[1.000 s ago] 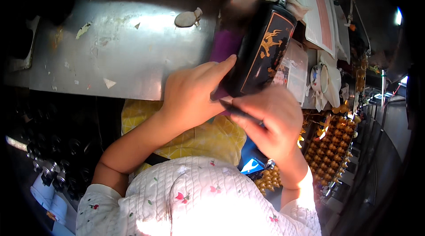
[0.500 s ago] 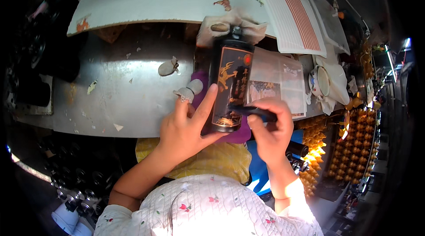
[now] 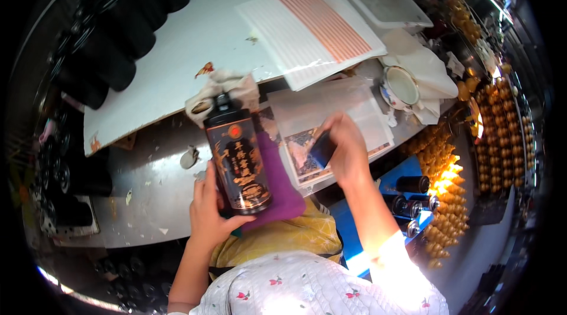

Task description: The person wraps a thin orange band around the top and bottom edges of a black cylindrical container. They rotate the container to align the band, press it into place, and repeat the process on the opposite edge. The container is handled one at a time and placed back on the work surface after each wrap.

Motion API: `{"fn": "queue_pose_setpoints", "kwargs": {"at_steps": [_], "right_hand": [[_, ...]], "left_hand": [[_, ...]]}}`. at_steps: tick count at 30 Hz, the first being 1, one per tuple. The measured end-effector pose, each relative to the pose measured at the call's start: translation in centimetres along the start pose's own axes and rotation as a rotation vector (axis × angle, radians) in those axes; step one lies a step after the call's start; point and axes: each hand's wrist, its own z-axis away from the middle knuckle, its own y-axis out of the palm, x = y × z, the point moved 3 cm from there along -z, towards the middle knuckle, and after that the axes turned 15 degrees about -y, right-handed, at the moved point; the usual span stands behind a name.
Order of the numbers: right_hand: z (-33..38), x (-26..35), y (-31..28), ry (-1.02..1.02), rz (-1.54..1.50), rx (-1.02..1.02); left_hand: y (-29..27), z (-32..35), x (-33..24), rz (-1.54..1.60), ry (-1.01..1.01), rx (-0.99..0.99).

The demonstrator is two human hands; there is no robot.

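Head view: the left hand (image 3: pixel 208 213) is holding the black bottle (image 3: pixel 239 164) low down, thumb bracing its base, part-open fingers bearing on its left flank, apparently to prevent sliding. The bottle is lying label up between the hands, apart from the right fingers. The right hand (image 3: pixel 349 151) is gripping a dark blue block (image 3: pixel 323 149), kind unclear, over a printed sheet (image 3: pixel 298 152). Purple cloth (image 3: pixel 286 188) is underlying the bottle; beyond, beige cloth (image 3: pixel 243 87) is cushioning the neck, presumably against scuffing, beside the white board (image 3: pixel 171 61).
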Motion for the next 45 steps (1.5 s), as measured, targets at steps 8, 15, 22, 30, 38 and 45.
{"fn": "queue_pose_setpoints", "kwargs": {"at_steps": [8, 15, 22, 30, 38, 45], "right_hand": [[-15.7, -3.3, -4.9, -0.275, 0.170, -0.492], [-11.0, -2.6, -3.1, -0.240, 0.115, -0.460], [-7.9, 4.5, 5.0, -0.792, 0.577, 0.131], [-3.0, 8.5, 14.5, -0.274, 0.159, 0.759], [-5.4, 2.0, 3.5, -0.059, 0.249, 0.210], [-6.1, -0.6, -0.7, -0.014, 0.243, 0.040]], "left_hand": [[-1.8, -2.8, 3.5, -0.131, -0.174, -0.137], [-2.6, -1.8, 2.7, -0.332, -0.019, -0.285], [-6.3, -5.0, -5.2, 0.082, 0.052, -0.183], [-6.6, -10.3, -12.6, 0.249, 0.256, 0.362], [-6.7, -9.5, -5.3, 0.409, -0.004, 0.217], [-4.8, -9.9, -3.8, 0.535, -0.205, -0.032]]}}
